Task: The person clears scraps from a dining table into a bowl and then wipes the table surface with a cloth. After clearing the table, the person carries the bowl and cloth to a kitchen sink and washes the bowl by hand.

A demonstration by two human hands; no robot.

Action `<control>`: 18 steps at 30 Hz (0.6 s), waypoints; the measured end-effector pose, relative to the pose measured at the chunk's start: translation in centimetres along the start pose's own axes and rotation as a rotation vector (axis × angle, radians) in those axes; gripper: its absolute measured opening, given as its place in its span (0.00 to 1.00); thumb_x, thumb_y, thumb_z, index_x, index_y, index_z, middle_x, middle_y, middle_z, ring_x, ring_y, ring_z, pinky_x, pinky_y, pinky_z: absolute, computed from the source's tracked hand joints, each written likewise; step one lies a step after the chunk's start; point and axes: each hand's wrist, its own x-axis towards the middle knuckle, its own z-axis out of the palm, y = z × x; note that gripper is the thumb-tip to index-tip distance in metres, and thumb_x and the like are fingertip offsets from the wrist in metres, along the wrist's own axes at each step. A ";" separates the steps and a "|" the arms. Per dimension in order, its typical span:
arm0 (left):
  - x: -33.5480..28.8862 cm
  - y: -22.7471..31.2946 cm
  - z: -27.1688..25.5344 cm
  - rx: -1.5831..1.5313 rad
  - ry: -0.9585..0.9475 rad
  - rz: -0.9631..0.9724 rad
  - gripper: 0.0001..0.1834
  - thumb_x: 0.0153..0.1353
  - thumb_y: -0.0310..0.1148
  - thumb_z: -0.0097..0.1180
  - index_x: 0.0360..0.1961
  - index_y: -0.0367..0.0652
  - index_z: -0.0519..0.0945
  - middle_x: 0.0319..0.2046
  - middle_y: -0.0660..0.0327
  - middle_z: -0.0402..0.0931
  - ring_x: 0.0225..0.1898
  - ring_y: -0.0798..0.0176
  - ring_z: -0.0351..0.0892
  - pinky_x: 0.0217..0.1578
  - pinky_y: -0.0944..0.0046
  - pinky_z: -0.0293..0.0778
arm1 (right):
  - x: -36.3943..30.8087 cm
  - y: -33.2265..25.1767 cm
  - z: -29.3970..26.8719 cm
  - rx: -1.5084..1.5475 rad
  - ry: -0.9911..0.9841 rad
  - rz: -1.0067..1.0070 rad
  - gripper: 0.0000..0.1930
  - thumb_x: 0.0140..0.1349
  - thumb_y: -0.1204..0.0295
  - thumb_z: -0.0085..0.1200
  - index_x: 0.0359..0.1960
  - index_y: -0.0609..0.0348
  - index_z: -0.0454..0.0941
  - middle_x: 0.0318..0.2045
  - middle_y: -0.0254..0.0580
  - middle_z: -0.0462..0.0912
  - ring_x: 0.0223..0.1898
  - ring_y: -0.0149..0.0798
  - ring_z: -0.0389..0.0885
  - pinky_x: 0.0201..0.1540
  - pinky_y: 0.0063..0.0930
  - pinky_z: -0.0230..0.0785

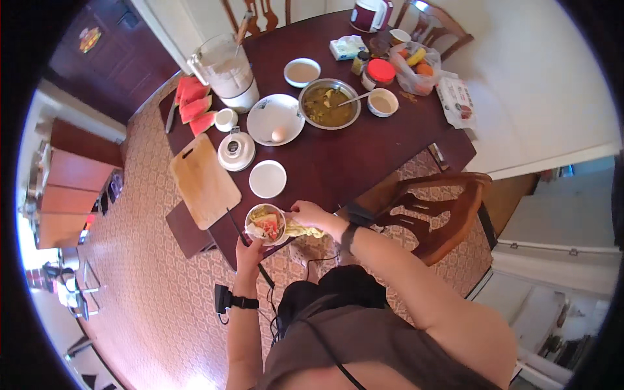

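Observation:
At the near edge of the table, my left hand (252, 250) is closed around the side of a white bowl (283, 234). Food scraps fill the bowl, among them a reddish piece of watermelon (268, 225) and whitish crumpled bits. My right hand (309, 213) is at the bowl's right side, its fingers bent over a yellow cloth (300, 230) that hangs below them. The fingertips are partly hidden. Just beyond the bowl stands an empty white bowl (268, 179). A wooden cutting board (205, 182) lies to the left.
Farther back stand a plate (260, 123) with an egg, a metal soup bowl (356, 117), a blender (227, 71), watermelon slices (195, 107) and a red-lidded jar (381, 71). A wooden chair (448, 221) is close on the right. Cables hang by my legs.

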 end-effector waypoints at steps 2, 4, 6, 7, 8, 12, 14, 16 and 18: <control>0.3 -0.3 0.0 -0.025 -0.001 0.012 0.22 0.50 0.20 0.53 0.48 0.34 0.67 0.35 0.57 0.74 0.34 0.62 0.78 0.30 0.68 0.76 | -1.2 1.4 -2.6 0.332 0.151 -0.064 0.20 0.54 0.55 0.52 0.29 0.63 0.80 0.30 0.52 0.81 0.30 0.43 0.80 0.35 0.35 0.71; 0.7 -0.5 0.2 0.150 0.066 0.018 0.23 0.48 0.19 0.53 0.48 0.33 0.67 0.35 0.56 0.74 0.33 0.63 0.78 0.30 0.67 0.76 | -1.6 4.9 -6.9 0.769 0.344 0.025 0.19 0.56 0.56 0.52 0.25 0.63 0.78 0.26 0.46 0.79 0.26 0.38 0.77 0.32 0.33 0.70; 1.0 -1.4 -1.9 0.194 0.057 0.038 0.18 0.51 0.21 0.53 0.45 0.36 0.69 0.36 0.58 0.75 0.33 0.62 0.78 0.31 0.64 0.78 | -3.7 4.7 -13.0 0.673 0.719 0.098 0.18 0.59 0.57 0.50 0.28 0.63 0.77 0.24 0.39 0.78 0.25 0.35 0.75 0.30 0.31 0.68; 1.2 -1.7 -2.0 0.178 0.064 0.044 0.20 0.49 0.20 0.53 0.46 0.35 0.68 0.35 0.57 0.74 0.31 0.63 0.78 0.29 0.67 0.76 | -4.0 6.1 -15.5 0.682 0.905 0.115 0.20 0.61 0.55 0.47 0.29 0.64 0.76 0.25 0.42 0.78 0.28 0.35 0.75 0.33 0.30 0.68; 1.6 -1.8 -1.2 0.160 0.053 0.050 0.23 0.47 0.20 0.54 0.47 0.33 0.67 0.34 0.57 0.74 0.29 0.65 0.77 0.28 0.69 0.75 | -3.6 9.8 -18.3 0.607 1.160 0.089 0.21 0.61 0.55 0.46 0.33 0.64 0.75 0.31 0.47 0.78 0.33 0.36 0.76 0.36 0.30 0.68; 0.9 -1.8 -1.0 0.249 0.151 0.013 0.23 0.48 0.20 0.56 0.47 0.38 0.68 0.34 0.60 0.74 0.28 0.67 0.75 0.26 0.71 0.73 | -2.5 13.7 -23.8 0.536 1.265 0.085 0.16 0.59 0.62 0.49 0.45 0.59 0.72 0.42 0.50 0.74 0.43 0.48 0.73 0.46 0.37 0.65; 0.3 -1.1 0.5 0.210 0.153 -0.044 0.23 0.48 0.21 0.57 0.47 0.39 0.68 0.34 0.60 0.74 0.28 0.67 0.75 0.26 0.71 0.73 | -0.9 17.7 -23.5 0.023 1.311 0.058 0.16 0.58 0.64 0.50 0.46 0.55 0.72 0.45 0.49 0.72 0.46 0.48 0.71 0.48 0.39 0.64; 0.0 -0.8 0.1 0.177 0.200 -0.094 0.23 0.48 0.22 0.58 0.47 0.40 0.68 0.34 0.61 0.74 0.27 0.68 0.75 0.26 0.71 0.72 | 0.7 18.5 -22.7 -0.466 1.266 0.011 0.17 0.56 0.66 0.52 0.48 0.52 0.72 0.48 0.49 0.70 0.49 0.49 0.68 0.49 0.42 0.63; -0.3 -0.6 -1.1 0.207 0.222 -0.126 0.23 0.49 0.23 0.58 0.47 0.41 0.68 0.35 0.60 0.75 0.28 0.67 0.75 0.25 0.70 0.72 | 0.6 17.3 -22.8 -0.541 1.137 -0.107 0.20 0.54 0.69 0.52 0.50 0.46 0.71 0.52 0.48 0.67 0.51 0.51 0.64 0.50 0.46 0.61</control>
